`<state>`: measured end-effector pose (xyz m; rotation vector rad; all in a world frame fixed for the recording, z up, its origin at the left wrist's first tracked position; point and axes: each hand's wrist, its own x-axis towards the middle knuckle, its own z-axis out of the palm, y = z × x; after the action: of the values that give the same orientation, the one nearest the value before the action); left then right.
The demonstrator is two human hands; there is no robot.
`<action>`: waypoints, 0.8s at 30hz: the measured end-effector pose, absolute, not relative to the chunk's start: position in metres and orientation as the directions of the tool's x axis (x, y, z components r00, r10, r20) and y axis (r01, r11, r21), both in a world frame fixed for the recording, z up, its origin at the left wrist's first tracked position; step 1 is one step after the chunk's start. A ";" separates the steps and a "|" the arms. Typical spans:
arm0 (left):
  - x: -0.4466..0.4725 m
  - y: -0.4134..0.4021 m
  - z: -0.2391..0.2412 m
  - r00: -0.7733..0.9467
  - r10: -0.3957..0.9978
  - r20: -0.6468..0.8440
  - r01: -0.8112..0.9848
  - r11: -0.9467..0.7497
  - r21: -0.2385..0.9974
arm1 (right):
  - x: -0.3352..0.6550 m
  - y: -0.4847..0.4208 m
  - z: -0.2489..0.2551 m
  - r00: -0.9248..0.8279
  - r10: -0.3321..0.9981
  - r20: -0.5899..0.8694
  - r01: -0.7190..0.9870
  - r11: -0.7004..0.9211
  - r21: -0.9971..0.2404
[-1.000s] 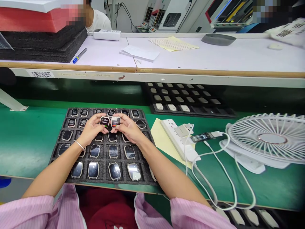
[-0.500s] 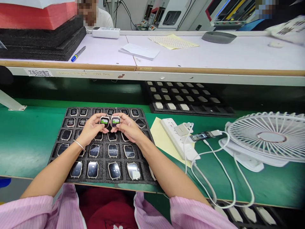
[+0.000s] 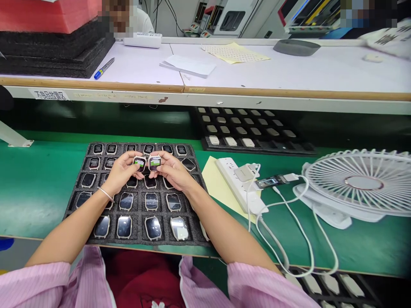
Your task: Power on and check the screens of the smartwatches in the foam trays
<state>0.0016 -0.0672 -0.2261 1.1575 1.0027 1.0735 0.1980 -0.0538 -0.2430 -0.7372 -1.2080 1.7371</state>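
My left hand is closed on a smartwatch body without a strap, its thumb over the lower part of the lit screen. Close beside it, my right hand grips a second smartwatch, whose screen shows a green band. Both are held above a black foam tray on the green bench. Rows of strapless smartwatches lie in the tray's pockets, several in the back rows with lit text and the front ones with dark, reflective screens. My hands and forearms hide some pockets.
Right of the tray, a white power strip with chargers and cables lies partly on yellow paper. A white fan stands further right. Behind, under the shelf, sits another black tray of pale pieces. Stacked foam rests upper left.
The whole view has shifted slightly. My left thumb has moved further onto the left smartwatch's screen; both hands still hold their watches side by side.
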 end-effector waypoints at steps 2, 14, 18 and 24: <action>0.001 -0.067 -0.226 0.203 0.978 -0.053 -0.114 0.077 0.990 | 0.198 -0.054 -0.243 -0.436 0.900 0.009 -0.315 -0.143 -0.938; 0.002 -0.068 -0.224 0.202 0.977 -0.059 -0.127 0.086 0.988 | 0.198 -0.054 -0.244 -0.434 0.901 0.014 -0.323 -0.141 -0.936; 0.003 -0.069 -0.223 0.183 0.982 -0.040 -0.091 0.058 0.994 | 0.197 -0.054 -0.243 -0.433 0.901 -0.024 -0.323 -0.180 -0.929; 0.003 -0.067 -0.226 0.165 0.986 -0.026 -0.074 0.039 0.997 | 0.196 -0.054 -0.243 -0.424 0.905 -0.021 -0.314 -0.169 -0.934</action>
<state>0.0029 -0.0675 -0.2260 1.2029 1.0481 1.1000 0.1960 -0.0540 -0.2432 -0.7755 -1.1798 1.7361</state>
